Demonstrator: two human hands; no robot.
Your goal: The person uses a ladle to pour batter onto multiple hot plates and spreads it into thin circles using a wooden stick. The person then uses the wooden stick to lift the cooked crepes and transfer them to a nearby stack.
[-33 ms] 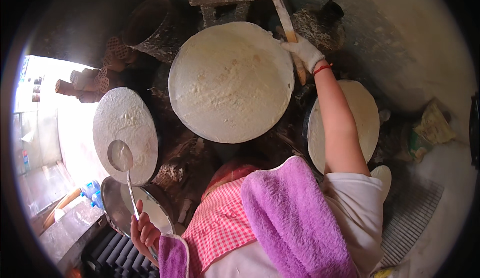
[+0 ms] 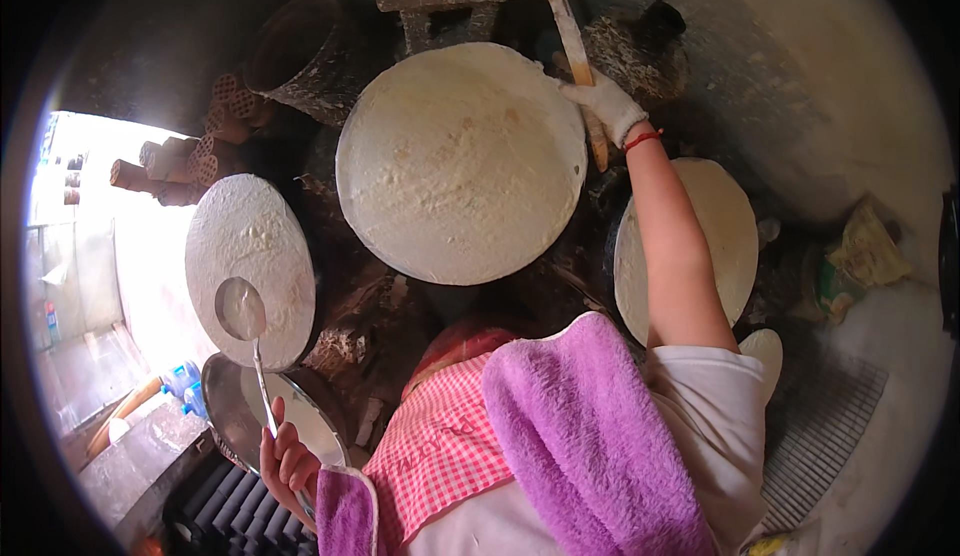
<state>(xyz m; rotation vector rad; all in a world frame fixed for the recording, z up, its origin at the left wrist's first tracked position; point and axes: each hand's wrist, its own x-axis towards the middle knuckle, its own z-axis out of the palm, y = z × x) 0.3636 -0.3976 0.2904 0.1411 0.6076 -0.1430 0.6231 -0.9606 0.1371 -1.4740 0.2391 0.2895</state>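
Two grips: left hand (image 2: 285, 461) holds ladle (image 2: 243, 311), right hand (image 2: 607, 101) grasps stick (image 2: 566, 26)

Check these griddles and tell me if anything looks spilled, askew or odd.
Nothing stands out. Batter covers the middle griddle evenly to its rim. The right hand grips a wooden stick at its edge; the left hand holds a ladle over the left griddle.
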